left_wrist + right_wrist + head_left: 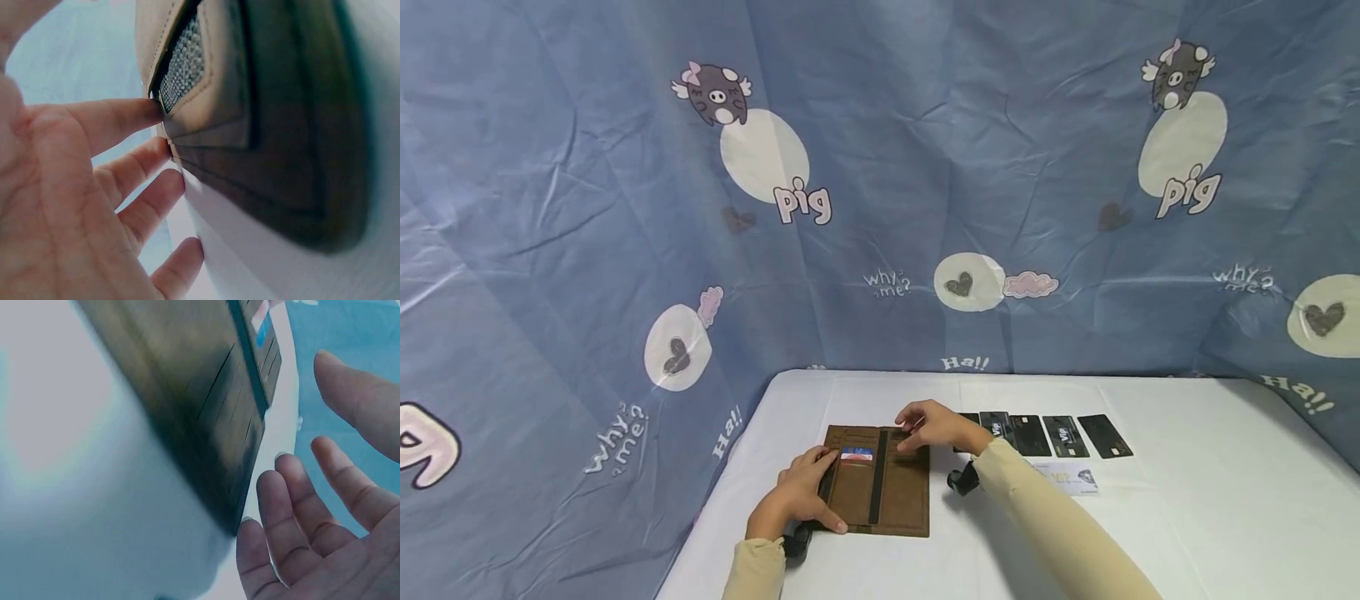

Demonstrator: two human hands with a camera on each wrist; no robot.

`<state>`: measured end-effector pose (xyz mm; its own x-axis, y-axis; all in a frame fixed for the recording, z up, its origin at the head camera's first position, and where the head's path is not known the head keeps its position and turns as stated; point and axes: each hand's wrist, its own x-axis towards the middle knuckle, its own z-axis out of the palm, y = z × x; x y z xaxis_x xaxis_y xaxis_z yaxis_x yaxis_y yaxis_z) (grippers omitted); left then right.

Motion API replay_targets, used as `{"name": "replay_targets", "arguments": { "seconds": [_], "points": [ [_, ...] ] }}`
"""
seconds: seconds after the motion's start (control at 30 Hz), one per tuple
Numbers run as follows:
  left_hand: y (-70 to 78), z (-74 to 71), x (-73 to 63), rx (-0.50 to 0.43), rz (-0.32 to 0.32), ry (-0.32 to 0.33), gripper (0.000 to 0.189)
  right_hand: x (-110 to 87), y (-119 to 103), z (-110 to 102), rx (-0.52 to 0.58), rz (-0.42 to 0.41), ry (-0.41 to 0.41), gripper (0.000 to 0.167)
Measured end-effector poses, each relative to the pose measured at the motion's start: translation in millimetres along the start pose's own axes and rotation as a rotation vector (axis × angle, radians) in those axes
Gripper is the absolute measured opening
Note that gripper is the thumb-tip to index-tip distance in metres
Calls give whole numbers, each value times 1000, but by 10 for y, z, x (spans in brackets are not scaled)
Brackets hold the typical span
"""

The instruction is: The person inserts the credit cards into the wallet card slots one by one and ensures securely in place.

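A brown wallet [904, 500] lies spread flat on the white table, a dark band [877, 479] running down its middle. One blue and red card [857, 455] sits in a slot of its left half. My left hand [802, 490] rests along the wallet's left edge, thumb at the bottom; in the left wrist view its fairly straight fingers [134, 115] touch the edge beside a mesh window [185, 62]. Over the upper right part of the wallet hovers my right hand [934, 425]. Its fingers [275, 500] are loosely bent with nothing between them in the right wrist view.
Right of the wallet, several black cards [1064, 437] form a row, partly behind my right wrist. A silvery card [1070, 478] lies in front of them, partly hidden by the sleeve. A blue patterned curtain [880, 167] hangs behind the table [1210, 500].
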<state>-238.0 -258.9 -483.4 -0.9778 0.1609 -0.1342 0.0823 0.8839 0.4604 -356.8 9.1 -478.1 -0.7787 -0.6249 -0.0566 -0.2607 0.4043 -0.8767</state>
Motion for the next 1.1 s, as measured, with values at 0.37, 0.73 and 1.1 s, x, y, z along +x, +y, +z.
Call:
{"name": "replay_targets", "arguments": {
  "seconds": [0.37, 0.73, 1.1],
  "points": [
    [-35, 8, -14, -15, 3, -3, 120, -163, 203, -256, -31, 68, 21, 49],
    [-28, 18, 10, -22, 11, -11, 121, -290, 374, -527, -87, 59, 115, 48],
    [7, -11, 3, -23, 10, -9, 120, -364, 516, -640, -91, 155, 194, 55]
  ]
}}
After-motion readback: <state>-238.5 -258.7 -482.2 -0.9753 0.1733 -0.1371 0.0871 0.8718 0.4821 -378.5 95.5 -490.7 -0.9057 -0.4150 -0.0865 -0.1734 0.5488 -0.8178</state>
